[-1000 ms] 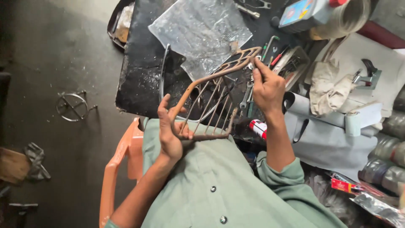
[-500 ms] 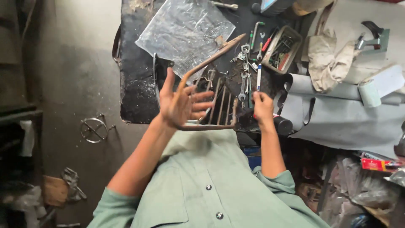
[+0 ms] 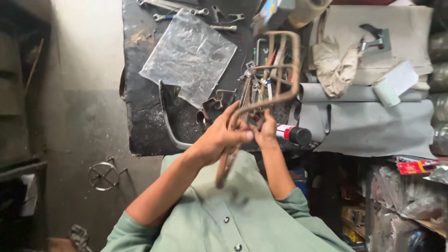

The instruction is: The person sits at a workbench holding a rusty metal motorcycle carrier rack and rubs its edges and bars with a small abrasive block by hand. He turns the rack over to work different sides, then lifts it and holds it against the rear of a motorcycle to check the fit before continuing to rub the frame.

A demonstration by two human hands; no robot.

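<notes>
A rusty metal rack (image 3: 273,70), made of bent rod with parallel bars, is held up over the black workbench (image 3: 140,93). The left hand (image 3: 224,135) is closed around the rack's lower frame rod, and the right hand (image 3: 266,128) is clasped on the same rod just beside it; the two hands are touching. The rack's lower end hangs blurred in front of the green shirt (image 3: 224,219).

Just right of the hands, at the workbench's near right corner, a spray can (image 3: 291,134) lies on its side, with a red and white label and a black cap. A crumpled clear plastic sheet (image 3: 189,56) is spread on the workbench, left of the rack. Wrenches (image 3: 196,11) lie at the bench's far edge. Beyond the rack, a blue and yellow box (image 3: 273,11) is partly seen. To the right of the workbench, grey sheets (image 3: 368,121) are stacked, with a beige rag (image 3: 333,63) on them. Farther right and nearer, a small red packet (image 3: 413,165) lies above clear plastic bags (image 3: 410,200).

Compared with half a second earlier, the left hand, then spread open against the rack, has been closed on the rod, the hands have been brought together, and the rack has been swung upright and to the right.
</notes>
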